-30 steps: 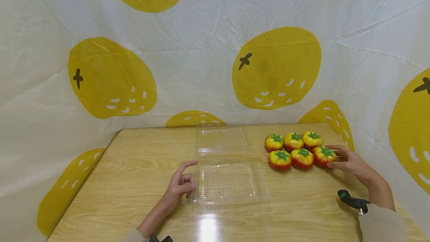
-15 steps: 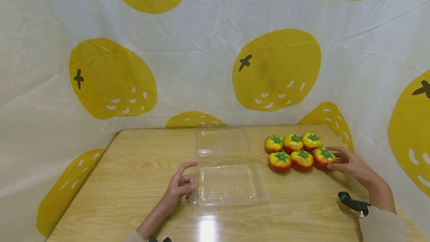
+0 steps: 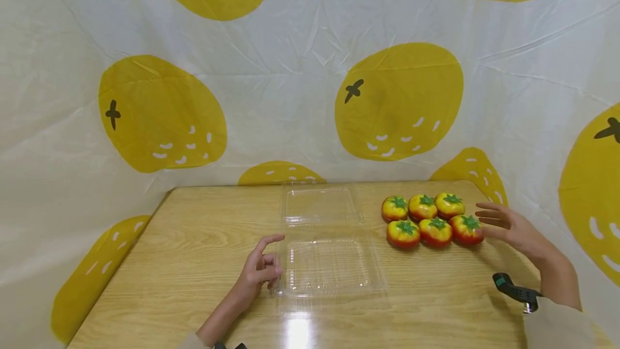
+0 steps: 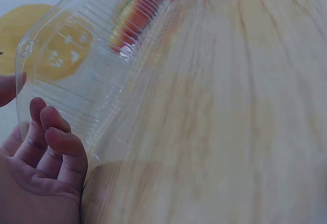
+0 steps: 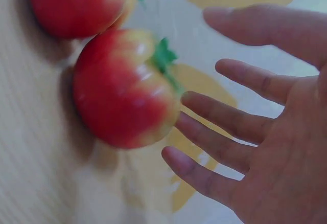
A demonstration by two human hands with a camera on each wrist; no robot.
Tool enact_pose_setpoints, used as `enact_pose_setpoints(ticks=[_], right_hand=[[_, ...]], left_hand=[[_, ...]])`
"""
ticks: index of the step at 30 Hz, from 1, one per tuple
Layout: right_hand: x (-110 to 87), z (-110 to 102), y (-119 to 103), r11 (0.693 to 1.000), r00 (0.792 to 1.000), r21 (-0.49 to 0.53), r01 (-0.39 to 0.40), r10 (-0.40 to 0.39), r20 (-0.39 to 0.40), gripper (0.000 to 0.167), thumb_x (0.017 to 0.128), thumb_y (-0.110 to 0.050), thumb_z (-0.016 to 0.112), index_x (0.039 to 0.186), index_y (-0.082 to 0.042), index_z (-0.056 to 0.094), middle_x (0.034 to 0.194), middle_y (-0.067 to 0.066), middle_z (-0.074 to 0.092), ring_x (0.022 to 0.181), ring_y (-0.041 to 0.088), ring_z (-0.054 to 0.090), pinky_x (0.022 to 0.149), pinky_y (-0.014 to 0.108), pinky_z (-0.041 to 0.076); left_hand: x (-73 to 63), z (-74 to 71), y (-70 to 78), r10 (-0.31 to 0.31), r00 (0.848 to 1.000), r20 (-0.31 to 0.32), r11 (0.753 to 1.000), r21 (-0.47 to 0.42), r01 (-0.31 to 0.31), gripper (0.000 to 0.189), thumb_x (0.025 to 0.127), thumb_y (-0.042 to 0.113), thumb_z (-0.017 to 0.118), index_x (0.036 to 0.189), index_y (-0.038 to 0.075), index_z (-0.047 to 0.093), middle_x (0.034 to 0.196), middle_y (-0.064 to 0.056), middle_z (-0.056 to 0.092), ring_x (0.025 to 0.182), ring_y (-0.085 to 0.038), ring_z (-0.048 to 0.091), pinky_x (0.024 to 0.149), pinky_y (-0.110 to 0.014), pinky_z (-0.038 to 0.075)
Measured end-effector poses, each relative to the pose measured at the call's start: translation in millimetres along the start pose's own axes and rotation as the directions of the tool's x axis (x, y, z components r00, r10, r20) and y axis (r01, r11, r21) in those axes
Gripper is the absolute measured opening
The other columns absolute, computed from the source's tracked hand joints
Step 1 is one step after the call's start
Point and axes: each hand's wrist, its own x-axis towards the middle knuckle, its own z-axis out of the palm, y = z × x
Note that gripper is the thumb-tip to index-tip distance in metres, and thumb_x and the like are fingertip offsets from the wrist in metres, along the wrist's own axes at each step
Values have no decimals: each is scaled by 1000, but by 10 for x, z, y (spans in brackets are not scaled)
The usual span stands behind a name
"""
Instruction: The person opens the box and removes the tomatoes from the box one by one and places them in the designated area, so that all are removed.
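Several red-and-yellow toy tomatoes with green leaf tops stand on the table in two rows of three. The nearest tomato to my right hand [image 3: 515, 233] is the front right one [image 3: 466, 230]; this tomato [image 5: 125, 88] sits just off the spread, straight fingertips in the right wrist view. Left of the tomatoes lies a clear plastic clamshell box [image 3: 334, 265], its lid [image 3: 319, 203] folded back behind the base. At the base's left edge rests my left hand [image 3: 256, 268], index finger extended and the others loosely curled. In the left wrist view the fingers [image 4: 64, 142] overlap the box's clear wall.
The wooden table [image 3: 203, 230] meets a white curtain [image 3: 281, 106] printed with big yellow fruit at the back and sides. A black wrist mount [image 3: 515, 291] is strapped to the right forearm. Light glares off the table's front.
My right hand has drawn back slightly to the right from the front right tomato, its fingers opening away from it. That tomato sits slightly closer to its neighbour. The left hand stays put.
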Motion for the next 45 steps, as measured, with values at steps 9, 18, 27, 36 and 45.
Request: enact_pose_setpoints(ticks=[9,18,27,36,45], right_hand=[[30,-34,-390,996,996,-77,52,-57,-72,62,100,-18,67,150,3,39,128,-33,43,108,-24,40,77,8,44],[58,44,-765,983,977,-48,176,-181,-117,55,100,-9,66,148,2,42,128,-36,44,107,-24,48,82,2,46],[162,192,-990,965,960,-97,244,-255,-115,54,97,-6,69,146,-1,48,128,-38,46,108,-24,48,85,0,44],[207,350,-1192,958,962,-125,256,-265,-61,56,95,-10,73,146,-4,50,138,11,58,108,-25,47,87,3,45],[233,505,-1327,939,943,-98,331,-333,-9,56,93,-10,75,144,-9,51,139,-6,58,115,-22,48,90,3,45]], left_hand=[[-32,-34,0,34,999,15,999,-9,-34,67,94,0,54,154,-6,25,75,6,56,56,-10,44,49,-24,42],[-5,-23,-11,56,998,35,998,-6,-56,64,94,-1,54,154,-1,30,75,4,55,57,-12,44,48,-26,42],[-10,-11,-18,36,999,17,999,-14,-35,69,93,-2,55,154,-7,24,75,4,55,57,-11,44,50,-23,42],[10,-28,-26,64,997,31,998,-16,-64,64,93,-4,53,153,-3,30,73,2,53,55,-10,44,48,-27,42],[-15,-13,-7,54,998,23,998,-17,-54,66,93,-3,54,154,-4,29,74,3,54,57,-8,45,49,-25,42]])
